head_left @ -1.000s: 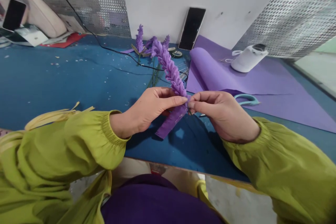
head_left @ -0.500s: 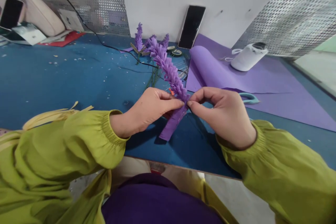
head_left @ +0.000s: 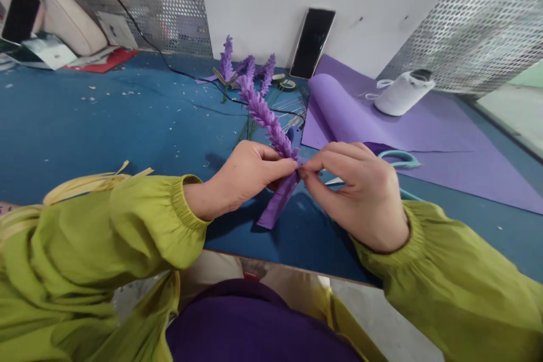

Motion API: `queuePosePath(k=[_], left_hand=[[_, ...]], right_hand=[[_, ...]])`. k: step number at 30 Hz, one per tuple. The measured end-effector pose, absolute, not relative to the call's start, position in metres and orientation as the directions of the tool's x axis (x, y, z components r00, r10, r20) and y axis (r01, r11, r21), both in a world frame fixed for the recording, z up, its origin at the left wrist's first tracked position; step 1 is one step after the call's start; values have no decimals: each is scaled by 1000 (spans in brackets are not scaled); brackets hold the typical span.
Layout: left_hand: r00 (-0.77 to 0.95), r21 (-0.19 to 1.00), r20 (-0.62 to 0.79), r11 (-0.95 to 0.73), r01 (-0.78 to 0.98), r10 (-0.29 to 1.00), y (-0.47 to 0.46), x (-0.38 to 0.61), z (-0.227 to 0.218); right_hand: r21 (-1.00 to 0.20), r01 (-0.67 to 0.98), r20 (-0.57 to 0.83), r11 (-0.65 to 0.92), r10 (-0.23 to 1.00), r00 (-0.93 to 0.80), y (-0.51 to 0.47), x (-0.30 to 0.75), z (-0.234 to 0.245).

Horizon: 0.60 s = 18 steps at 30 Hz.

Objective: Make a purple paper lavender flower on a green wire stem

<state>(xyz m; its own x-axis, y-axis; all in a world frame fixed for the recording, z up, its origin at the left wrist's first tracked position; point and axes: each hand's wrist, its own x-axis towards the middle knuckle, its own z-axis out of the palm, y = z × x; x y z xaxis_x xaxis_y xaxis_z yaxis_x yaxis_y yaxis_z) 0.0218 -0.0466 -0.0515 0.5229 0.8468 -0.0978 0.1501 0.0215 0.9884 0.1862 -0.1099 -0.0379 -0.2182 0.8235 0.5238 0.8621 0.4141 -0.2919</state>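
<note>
A purple paper lavender flower (head_left: 263, 114) slants up and away from my fingertips, its fringed paper wound in tight tufts. From its lower end a flat purple paper strip (head_left: 276, 203) hangs toward the table edge. My left hand (head_left: 244, 175) is closed, thumb and finger pinching the flower's base from the left. On the other side my right hand (head_left: 360, 189) pinches at the same spot where strip and flower meet, fingertips pressed together. Scissors with light blue handles (head_left: 401, 159) lie partly under my right hand, a blade tip showing.
Finished purple flowers (head_left: 227, 59) lie behind, by green tape rolls (head_left: 287, 85) and thin wires (head_left: 294, 113). A phone (head_left: 313, 42) leans on the white board. Purple sheets (head_left: 449, 147) and a white container (head_left: 405, 92) are at right. A black cable (head_left: 169, 70) crosses the table (head_left: 106, 119).
The flower has turned slightly and its tip has dropped a little to the left. My right hand has rolled over, its fingers more bent at the base. The view has shifted slightly.
</note>
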Motion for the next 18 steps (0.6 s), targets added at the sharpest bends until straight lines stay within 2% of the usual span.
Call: queuePosePath(k=[2,5,7,10,18], left_hand=[[525,988,-76,-7,154,848,-46,20,-51],[525,983,-39,-61,171,850,-45,19,-51],[528,973,-18,-106,204,849,-45,19,-50],[547,948,9,-181,261,837,-45,18,-49],[601,883,72,-332,333,796,-47,16,-48]], right_hand=[[-472,800,451,371,881,-142,-108,189,-33],[-771,607,229,194,973,-20,-103,196,-30],[-887,456,76,68,997,-1,-98,200,-30],[-943,330,-51,-45,999,-8,-93,204,-33],[-954,271,-147,-129,988,-48,-88,204,-35]])
